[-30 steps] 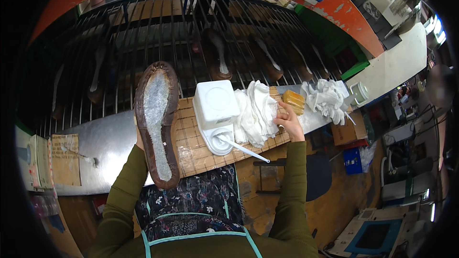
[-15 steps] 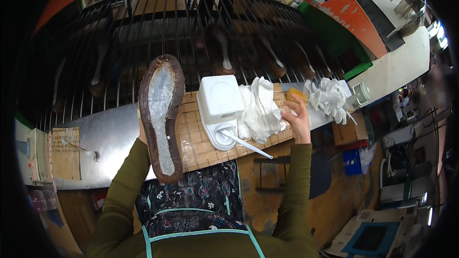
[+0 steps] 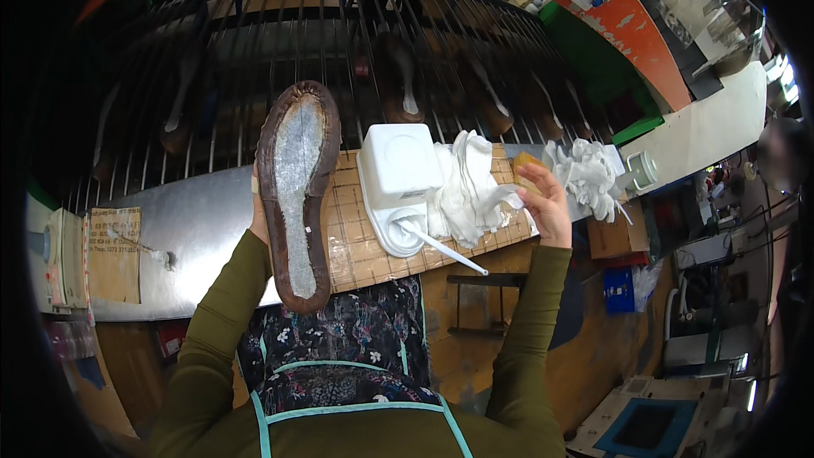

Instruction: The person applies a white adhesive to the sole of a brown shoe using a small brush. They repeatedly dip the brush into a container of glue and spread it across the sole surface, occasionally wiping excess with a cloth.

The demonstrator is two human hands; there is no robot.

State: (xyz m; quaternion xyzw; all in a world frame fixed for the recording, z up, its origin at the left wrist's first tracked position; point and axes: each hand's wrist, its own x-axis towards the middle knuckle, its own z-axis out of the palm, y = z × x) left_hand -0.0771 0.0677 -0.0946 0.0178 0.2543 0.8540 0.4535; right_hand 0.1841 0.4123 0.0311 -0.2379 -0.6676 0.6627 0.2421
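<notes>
My left hand [image 3: 260, 219] is closed around the left side of a brown shoe upper [image 3: 320, 237], held upright with its underside toward me. A grey-white insole shows inside its gathered edge; most of my fingers are hidden behind it. At the right, my right hand [image 3: 544, 202] pinches the edge of a crumpled white cloth [image 3: 463, 191] between thumb and fingers. Close behind those fingers is a yellowish block [image 3: 525, 164]. Left of the cloth stands a white plastic dispenser [image 3: 398, 165] with a small round cup, where a white-handled brush [image 3: 454, 254] leans.
Cardboard wrapped in clear tape [image 3: 352, 246] lies under the dispenser on a metal table [image 3: 199, 229]. Beyond it, several brown shoes [image 3: 407, 93] sit on a rack of metal bars [image 3: 280, 51]. More white cloths [image 3: 585, 174] and a pale green-white container [image 3: 642, 171] are at the right.
My right hand has closed on the cloth's edge and drawn it slightly right. The shoe upper in my left hand has shifted a little up and right in view, as has the whole scene.
</notes>
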